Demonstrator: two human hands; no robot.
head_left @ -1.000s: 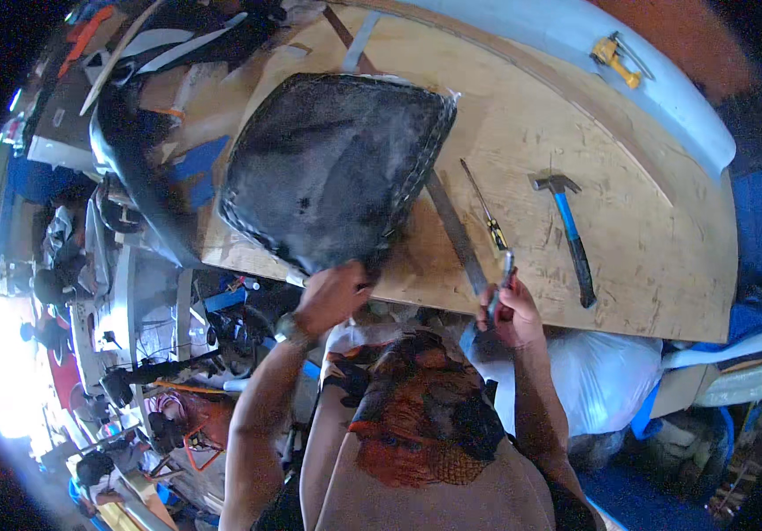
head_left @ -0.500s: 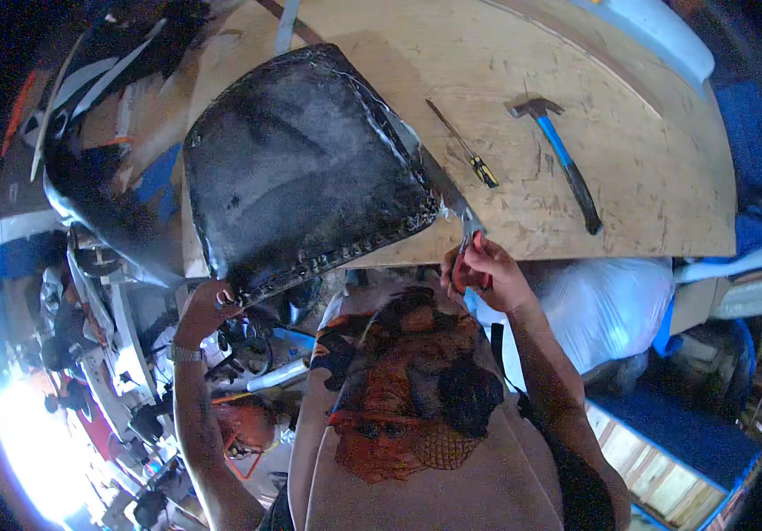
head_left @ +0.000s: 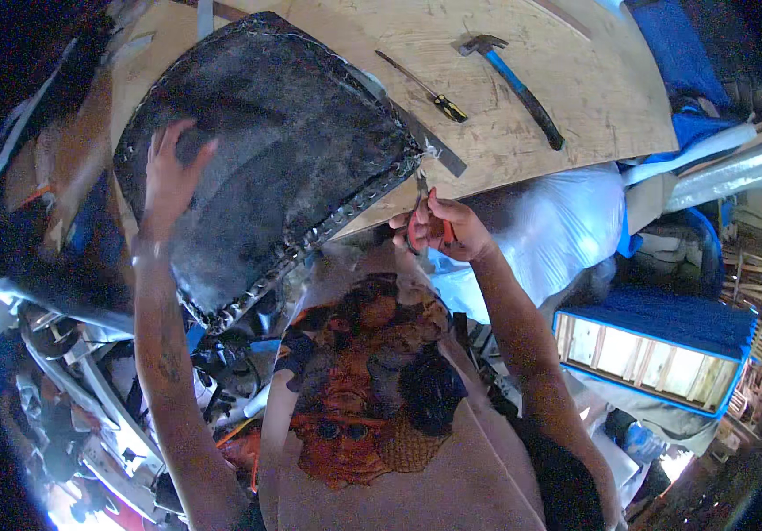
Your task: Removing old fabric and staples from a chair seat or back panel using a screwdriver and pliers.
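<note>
A black padded seat panel [head_left: 257,168] lies underside up, overhanging the near edge of the table, with staples and ragged material along its rim. My left hand [head_left: 173,173] is over its left part, fingers spread and holding nothing; whether the fingertips touch the surface I cannot tell. In my right hand [head_left: 456,230] are red-handled pliers [head_left: 420,221], gripped by the handles. Their narrow metal jaws point up at the panel's right corner, where pale torn material sticks out. A flat dark strip [head_left: 451,164] juts from under that corner.
A yellow-and-black screwdriver [head_left: 448,108] and a blue-handled claw hammer [head_left: 522,88] lie on the wooden tabletop [head_left: 593,115]. Below its near edge bulges a pale plastic bag [head_left: 549,239]. A blue-edged crate [head_left: 646,354] stands to the right, and assorted clutter fills the lower left.
My left hand has let go of the panel's near left corner and moved up over its surface. The panel appears turned slightly. The pliers remain in my right hand near the right corner.
</note>
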